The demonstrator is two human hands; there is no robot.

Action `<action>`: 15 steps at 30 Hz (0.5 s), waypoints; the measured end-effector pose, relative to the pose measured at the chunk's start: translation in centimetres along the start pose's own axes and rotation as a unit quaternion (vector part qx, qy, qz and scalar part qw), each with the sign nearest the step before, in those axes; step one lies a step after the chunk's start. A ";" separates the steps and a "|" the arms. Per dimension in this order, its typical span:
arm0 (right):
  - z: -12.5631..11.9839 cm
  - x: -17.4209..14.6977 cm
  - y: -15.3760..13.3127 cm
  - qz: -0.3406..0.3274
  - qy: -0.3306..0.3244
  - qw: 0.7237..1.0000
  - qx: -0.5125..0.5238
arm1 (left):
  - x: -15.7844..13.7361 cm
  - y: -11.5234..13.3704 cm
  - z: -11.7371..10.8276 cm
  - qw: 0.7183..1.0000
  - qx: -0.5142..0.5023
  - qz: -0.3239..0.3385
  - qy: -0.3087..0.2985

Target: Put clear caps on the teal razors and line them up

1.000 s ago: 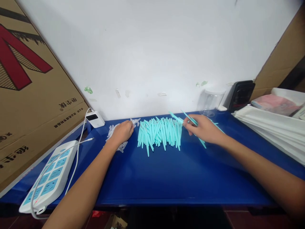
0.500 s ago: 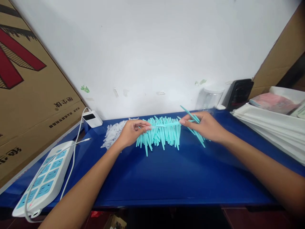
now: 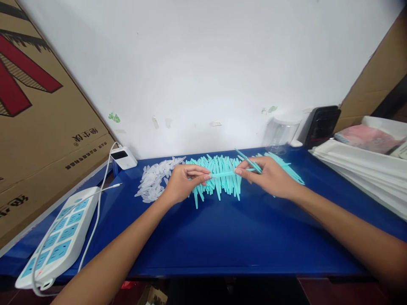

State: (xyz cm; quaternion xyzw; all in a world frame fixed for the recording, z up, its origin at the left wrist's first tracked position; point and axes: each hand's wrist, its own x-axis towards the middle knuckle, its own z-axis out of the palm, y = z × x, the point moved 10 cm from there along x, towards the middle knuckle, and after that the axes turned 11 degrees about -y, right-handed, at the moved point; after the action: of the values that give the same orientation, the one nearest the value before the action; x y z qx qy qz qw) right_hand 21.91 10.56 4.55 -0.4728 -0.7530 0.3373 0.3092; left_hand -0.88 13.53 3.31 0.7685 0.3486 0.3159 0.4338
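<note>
Between both hands, in front of the pile, runs a slim turquoise stick (image 3: 224, 174) shaped like an eyebrow razor. My left hand (image 3: 187, 180) pinches a translucent cap at its left end; the fingertips largely hide the cap. The right end is gripped by thumb and fingers of my right hand (image 3: 265, 173). That hand also keeps further turquoise sticks (image 3: 248, 160) tucked between its fingers, pointing up and left. Behind the hands lies a heap of turquoise sticks (image 3: 219, 186). Small translucent caps (image 3: 152, 180) are heaped left of it.
More turquoise sticks (image 3: 286, 167) lie right of my right hand. A clear jar (image 3: 282, 133) and black holder (image 3: 322, 125) stand by the wall. White trays (image 3: 359, 169) are stacked at right. A power strip (image 3: 60, 237), cable, white device (image 3: 124, 158) and cardboard box (image 3: 63, 127) are at left.
Both hands have come closer together and slightly nearer to me, with the left fingertips further right along the stick. Sticks behind my right hand now show more.
</note>
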 end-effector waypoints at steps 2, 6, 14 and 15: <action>0.4 -0.1 -0.4 -0.009 -0.014 1.000 0.009 | -0.1 -0.1 0.9 1.000 -0.014 0.002 -0.009; 0.1 -0.1 -0.6 -0.015 -0.044 0.999 -0.025 | -0.2 0.5 1.2 0.999 0.015 0.027 0.012; -7.3 0.5 4.4 0.144 0.058 0.901 -0.405 | -0.6 1.7 -2.0 0.941 0.310 0.060 0.122; -7.7 0.6 5.5 0.169 0.042 0.886 -0.429 | -0.6 1.5 -2.4 0.934 0.329 0.050 0.127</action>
State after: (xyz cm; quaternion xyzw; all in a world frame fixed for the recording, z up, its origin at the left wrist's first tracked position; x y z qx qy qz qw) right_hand 30.47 14.54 4.71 -0.6933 -0.7191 0.0079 0.0460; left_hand -2.69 13.52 5.54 0.8383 0.4460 0.2997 0.0924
